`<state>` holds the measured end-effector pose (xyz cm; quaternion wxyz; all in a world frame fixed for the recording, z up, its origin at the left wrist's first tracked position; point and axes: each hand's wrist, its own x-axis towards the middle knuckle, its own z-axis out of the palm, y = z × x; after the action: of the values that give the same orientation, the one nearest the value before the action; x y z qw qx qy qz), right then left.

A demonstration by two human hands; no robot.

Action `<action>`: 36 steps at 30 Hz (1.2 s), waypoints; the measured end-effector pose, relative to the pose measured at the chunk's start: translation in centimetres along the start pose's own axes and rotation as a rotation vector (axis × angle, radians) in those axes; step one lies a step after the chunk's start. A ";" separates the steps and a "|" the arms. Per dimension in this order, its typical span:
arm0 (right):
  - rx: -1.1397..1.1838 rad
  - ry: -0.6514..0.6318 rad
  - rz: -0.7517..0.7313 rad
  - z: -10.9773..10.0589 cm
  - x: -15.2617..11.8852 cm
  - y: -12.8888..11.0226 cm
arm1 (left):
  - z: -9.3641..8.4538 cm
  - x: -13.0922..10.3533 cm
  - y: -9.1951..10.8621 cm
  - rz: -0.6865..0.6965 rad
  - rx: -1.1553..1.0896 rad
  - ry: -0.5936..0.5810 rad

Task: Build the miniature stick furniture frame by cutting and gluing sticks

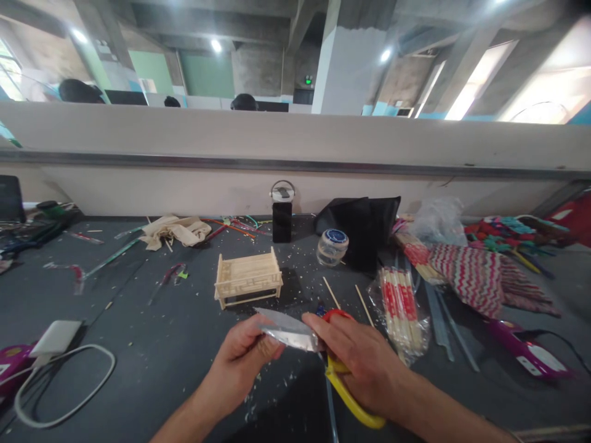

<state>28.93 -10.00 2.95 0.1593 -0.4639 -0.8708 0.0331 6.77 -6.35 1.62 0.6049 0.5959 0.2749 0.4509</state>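
A: Yellow-and-red-handled metal scissors [349, 397]?
B: Clasped in right hand [357, 347] over dark-grey, scrap-littered table [180, 344], concrete-ceilinged room [255, 66]. Left hand [247, 352] at blades [290, 329]; grip unclear.
A: Containers?
B: Clear plastic bag [421, 338], red-banded wooden sticks [399, 301] inside; clear blue-lidded jar [330, 251].

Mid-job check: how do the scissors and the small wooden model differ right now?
The scissors have grey metal blades and a yellow and red handle; the model is pale wood-coloured all over. The scissors are held in the right hand, with the left hand at the blades; the model stands on the table, touched by neither hand. Both are near the middle of the view.
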 end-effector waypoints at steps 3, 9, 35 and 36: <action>0.077 0.109 -0.001 0.1 0.1 0.0 | 0.0 0.1 0.4 -0.022 -0.067 -0.034; 0.216 0.166 0.057 -0.5 0.5 -0.4 | 0.2 0.5 1.2 -0.023 -0.134 0.035; 0.123 -0.004 0.052 -1.5 0.4 -1.2 | 0.3 0.4 0.4 0.018 0.045 0.130; 0.113 0.003 0.049 -1.4 0.3 -1.2 | 0.2 0.4 0.4 0.025 0.058 0.130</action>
<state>28.26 -10.51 4.62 0.1858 -0.4752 -0.8558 0.0856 7.06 -6.14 2.10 0.5627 0.5860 0.3188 0.4881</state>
